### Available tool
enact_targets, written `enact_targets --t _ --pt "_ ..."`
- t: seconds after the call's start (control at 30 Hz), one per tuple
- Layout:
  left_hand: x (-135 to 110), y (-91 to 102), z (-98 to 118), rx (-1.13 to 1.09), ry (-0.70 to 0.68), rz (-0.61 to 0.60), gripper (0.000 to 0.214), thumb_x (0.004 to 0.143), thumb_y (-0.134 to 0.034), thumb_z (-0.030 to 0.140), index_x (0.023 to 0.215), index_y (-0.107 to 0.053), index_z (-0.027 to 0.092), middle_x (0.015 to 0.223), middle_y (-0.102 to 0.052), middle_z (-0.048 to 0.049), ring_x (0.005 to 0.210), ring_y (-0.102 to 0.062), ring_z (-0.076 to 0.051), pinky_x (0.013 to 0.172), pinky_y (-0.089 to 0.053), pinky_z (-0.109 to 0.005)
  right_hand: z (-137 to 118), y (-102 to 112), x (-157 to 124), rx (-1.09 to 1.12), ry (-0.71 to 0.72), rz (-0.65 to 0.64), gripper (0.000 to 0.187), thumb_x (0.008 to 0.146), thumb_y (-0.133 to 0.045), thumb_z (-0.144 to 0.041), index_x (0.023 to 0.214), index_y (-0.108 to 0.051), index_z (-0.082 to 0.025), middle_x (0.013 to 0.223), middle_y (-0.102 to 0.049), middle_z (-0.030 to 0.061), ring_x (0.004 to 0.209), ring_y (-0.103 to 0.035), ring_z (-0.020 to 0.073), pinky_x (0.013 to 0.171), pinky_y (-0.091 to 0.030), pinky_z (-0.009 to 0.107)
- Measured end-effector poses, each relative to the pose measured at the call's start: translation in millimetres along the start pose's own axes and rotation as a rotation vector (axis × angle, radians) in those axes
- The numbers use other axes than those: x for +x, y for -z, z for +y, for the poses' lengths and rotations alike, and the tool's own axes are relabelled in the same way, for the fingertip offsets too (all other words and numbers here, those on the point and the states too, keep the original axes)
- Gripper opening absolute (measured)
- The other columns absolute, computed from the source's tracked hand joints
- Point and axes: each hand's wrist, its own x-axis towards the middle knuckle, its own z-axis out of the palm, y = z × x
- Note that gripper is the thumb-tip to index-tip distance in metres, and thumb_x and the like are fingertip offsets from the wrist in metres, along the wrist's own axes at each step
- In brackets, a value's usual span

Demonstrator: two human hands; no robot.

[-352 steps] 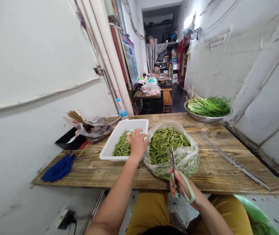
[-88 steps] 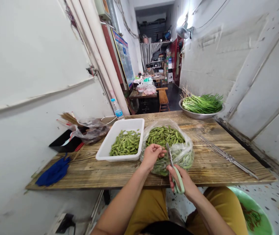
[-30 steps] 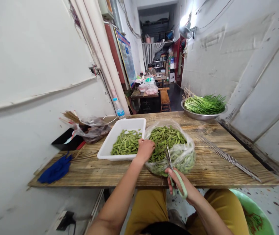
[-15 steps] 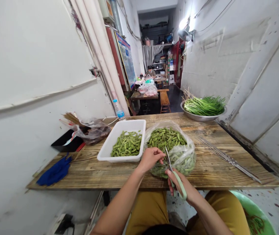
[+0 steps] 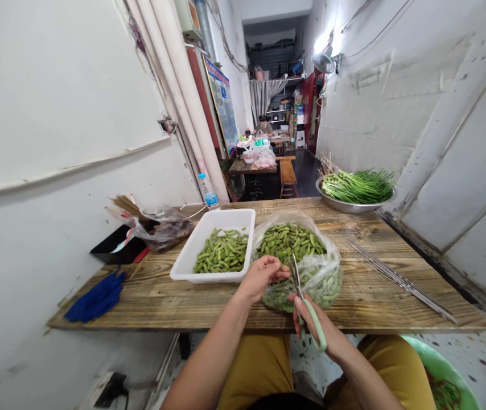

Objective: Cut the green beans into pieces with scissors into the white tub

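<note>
My left hand (image 5: 261, 277) pinches a green bean pod at the near edge of a clear plastic bag (image 5: 316, 278) full of pods. My right hand (image 5: 320, 331) grips green-handled scissors (image 5: 305, 302), their blades pointing up beside the left fingers. A white tray (image 5: 209, 225) left of the bag holds more pods. All of this rests on a wooden table (image 5: 375, 299).
A metal bowl (image 5: 345, 204) of green stalks stands at the far right. Metal skewers (image 5: 399, 279) lie on the right side. A blue cloth (image 5: 95, 296), a black tray (image 5: 117, 247), bagged sticks (image 5: 160, 225) and a water bottle (image 5: 206, 192) are left. A green basin (image 5: 443, 373) sits on the floor.
My left hand reached into the bag, then drew back to its near edge with a pod. The scissors came up beside the left fingers.
</note>
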Motion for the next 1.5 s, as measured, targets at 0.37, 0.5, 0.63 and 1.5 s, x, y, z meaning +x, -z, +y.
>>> enact_targets --t 0.37,0.5,0.63,1.5 --pt "-5 -14.6 -13 -0.120 -0.021 0.132 0.034 0.054 -0.082 0.033 0.071 -0.061 0.012 0.065 -0.065 -0.0027 0.062 -0.060 -0.010 0.061 -0.046 -0.022 3 -3 1 0.027 -0.010 -0.009 0.044 0.082 -0.045 -0.064 0.088 -0.050 -0.020 0.058 -0.047 -0.0050 0.047 -0.046 0.0116 0.045 -0.044 0.026" --pt "-7 -15.8 -19 -0.041 -0.046 0.146 0.034 0.054 -0.081 0.036 0.065 -0.059 0.013 0.062 -0.066 -0.0027 0.058 -0.059 -0.010 0.056 -0.043 -0.020 2 -3 0 0.032 -0.016 0.017 0.043 0.080 -0.047 -0.064 0.085 -0.049 -0.021 0.058 -0.046 -0.0055 0.045 -0.045 0.0106 0.041 -0.043 0.024" --pt "-8 -13.8 -22 -0.018 -0.046 0.153 0.034 0.055 -0.080 0.037 0.063 -0.058 0.012 0.061 -0.065 -0.0029 0.056 -0.058 -0.009 0.055 -0.042 -0.020 1 -1 -1 -0.004 -0.023 0.016 0.043 0.079 -0.049 -0.064 0.078 -0.047 -0.021 0.051 -0.042 -0.0077 0.037 -0.041 0.0088 0.036 -0.040 0.022" --pt "96 25.4 25 1.477 -0.515 0.349 0.020 0.082 -0.056 0.031 0.083 -0.074 0.020 0.094 -0.069 -0.0101 0.099 -0.057 -0.027 0.091 -0.035 -0.042 -64 53 112 -0.058 -0.101 0.018 0.040 0.075 -0.058 -0.059 0.083 -0.053 -0.021 0.047 -0.047 -0.0067 0.033 -0.040 0.0095 0.030 -0.034 0.021"
